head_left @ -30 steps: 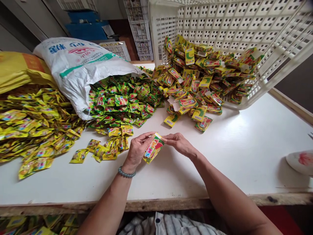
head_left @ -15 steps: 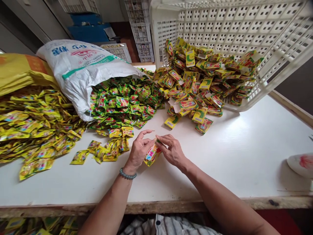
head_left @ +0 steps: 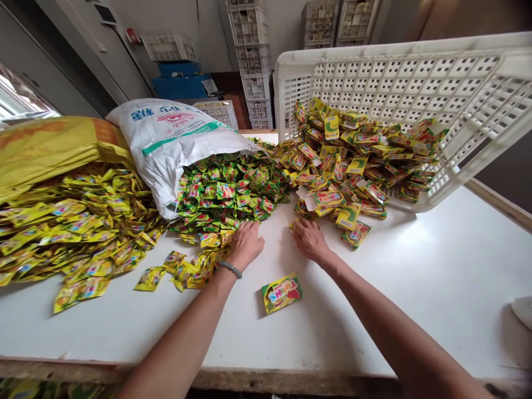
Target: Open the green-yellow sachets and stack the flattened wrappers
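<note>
My left hand reaches to the front edge of the green candy packets, beside some yellow candy packets. Its fingers stretch forward with the thumb apart; the fingertips are partly hidden. My right hand has its fingers curled over a small yellow box, mostly covered by the hand, at the near side of the heap of small boxes. Between my forearms, a closed yellow-and-green box with colourful lettering lies flat on the white table, touched by neither hand.
A white plastic basket lies on its side, spilling boxes. Left of it, a white woven sack spills green packets. A yellow bag stands behind a pile of yellow packets. Stacked crates stand behind. A white object is at the right edge.
Both hands have let go of the lettered box, which now lies on the table. They have moved forward and apart, left to the packets, right to a small box. The view has tilted up.
</note>
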### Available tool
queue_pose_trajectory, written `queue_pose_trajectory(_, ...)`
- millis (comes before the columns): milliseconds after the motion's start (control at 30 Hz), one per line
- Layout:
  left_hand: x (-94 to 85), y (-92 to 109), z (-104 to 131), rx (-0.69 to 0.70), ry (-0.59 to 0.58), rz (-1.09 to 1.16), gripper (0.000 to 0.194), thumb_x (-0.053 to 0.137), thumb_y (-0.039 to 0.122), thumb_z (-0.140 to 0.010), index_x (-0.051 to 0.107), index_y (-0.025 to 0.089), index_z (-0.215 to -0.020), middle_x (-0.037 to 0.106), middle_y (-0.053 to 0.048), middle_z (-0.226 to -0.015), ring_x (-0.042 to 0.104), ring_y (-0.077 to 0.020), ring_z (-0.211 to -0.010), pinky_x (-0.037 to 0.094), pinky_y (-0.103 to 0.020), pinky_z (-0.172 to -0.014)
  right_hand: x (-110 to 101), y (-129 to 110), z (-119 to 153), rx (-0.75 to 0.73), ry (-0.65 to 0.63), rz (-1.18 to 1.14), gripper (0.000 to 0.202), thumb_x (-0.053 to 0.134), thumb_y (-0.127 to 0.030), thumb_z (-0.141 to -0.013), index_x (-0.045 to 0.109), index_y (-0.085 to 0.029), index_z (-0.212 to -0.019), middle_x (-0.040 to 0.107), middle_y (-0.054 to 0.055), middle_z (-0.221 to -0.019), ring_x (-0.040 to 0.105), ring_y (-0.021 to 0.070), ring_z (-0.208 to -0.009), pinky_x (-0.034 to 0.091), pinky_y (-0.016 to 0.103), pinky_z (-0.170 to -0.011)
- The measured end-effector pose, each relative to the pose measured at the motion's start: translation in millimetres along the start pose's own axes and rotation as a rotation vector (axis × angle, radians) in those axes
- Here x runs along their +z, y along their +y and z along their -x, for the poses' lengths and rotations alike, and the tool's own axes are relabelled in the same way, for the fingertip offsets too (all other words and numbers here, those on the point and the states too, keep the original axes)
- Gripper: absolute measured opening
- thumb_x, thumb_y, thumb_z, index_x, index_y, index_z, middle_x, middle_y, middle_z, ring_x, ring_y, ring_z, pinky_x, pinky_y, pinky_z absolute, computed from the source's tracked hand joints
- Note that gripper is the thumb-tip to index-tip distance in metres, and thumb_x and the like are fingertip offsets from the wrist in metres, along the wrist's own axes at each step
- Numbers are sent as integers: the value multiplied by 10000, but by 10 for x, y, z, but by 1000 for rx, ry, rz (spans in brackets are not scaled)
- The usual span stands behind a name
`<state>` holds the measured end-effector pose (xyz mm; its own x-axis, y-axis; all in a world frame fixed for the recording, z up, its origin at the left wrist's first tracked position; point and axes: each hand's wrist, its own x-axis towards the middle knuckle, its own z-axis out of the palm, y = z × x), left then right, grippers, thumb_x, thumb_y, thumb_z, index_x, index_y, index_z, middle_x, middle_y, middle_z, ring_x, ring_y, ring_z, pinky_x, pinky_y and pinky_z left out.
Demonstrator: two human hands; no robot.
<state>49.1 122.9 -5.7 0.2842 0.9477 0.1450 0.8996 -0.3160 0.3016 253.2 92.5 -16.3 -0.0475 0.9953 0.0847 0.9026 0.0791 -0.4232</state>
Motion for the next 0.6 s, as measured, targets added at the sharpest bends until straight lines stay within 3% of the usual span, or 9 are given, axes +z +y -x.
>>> queue_pose_trajectory(67, -2, -64, -91, 7, -21, -75, 375, 504, 53, -780, 656, 45, -1122, 638, -260, -1172, 557, -374, -1152, 419, -492, -978, -8, -100, 29, -45, -27, 98, 305, 485, -349, -968, 679, -197, -1148, 594, 146, -1289, 490, 309, -1200, 344, 436, -952)
queue_pose_trajectory(167, -12, -115, -31, 37, -55, -96, 342, 445, 23, -798, 689, 92, -1027, 680, -209, -1062, 608, -321, -1058, 439, -432, -927, -4, -298, 82, -133, -67, 113, 349, 486, -420, -968, 727, -180, -892, 682, 120, -1050, 553, 263, -1058, 309, 434, -961)
queue_pose_trajectory(267, -36, -162, 137, 59, -72, -113, 318, 441, 69, -845, 691, 125, -1034, 700, -164, -979, 636, -287, -964, 448, -388, -865, -14, -466, -48, -140, -52, 72, 304, 482, -379, -963, 718, -188, -960, 696, 99, -1018, 572, 250, -1022, 338, 398, -914)
queue_pose_trajectory(333, -48, -211, 235, -33, -33, -32, 306, 455, 129, -879, 676, 142, -1089, 708, -140, -929, 652, -269, -888, 457, -364, -801, -25, -521, -255, -97, 17, 64, 282, 459, -269, -948, 679, -202, -1111, 676, 98, -1112, 564, 247, -1049, 359, 371, -882)
queue_pose_trajectory(400, -49, -258, 313, -231, 45, 248, 266, 516, 208, -880, 664, 155, -1094, 705, -95, -825, 658, -235, -774, 465, -328, -718, -20, -518, -493, -31, 48, 89, 347, 446, -200, -923, 634, -214, -1214, 626, 104, -1231, 536, 263, -1116, 369, 362, -877)
queue_pose_trajectory(500, -52, -272, 419, -530, 164, 949, 286, 682, 319, -774, 646, 151, -1003, 675, -30, -708, 632, -175, -643, 470, -270, -617, 38, -441, -755, 55, -30, 135, 342, 469, -203, -911, 645, -199, -1204, 623, 120, -1221, 532, 292, -1130, 391, 353, -854)
queue_pose_trajectory(600, -117, -231, 508, -624, 178, 1523, 409, 828, 302, -605, 634, 146, -929, 692, -19, -778, 624, -129, -647, 499, -234, -604, 126, -368, -823, 62, -91, 156, 277, 545, -242, -896, 674, -147, -1121, 657, 139, -1113, 558, 296, -1081, 404, 335, -823)
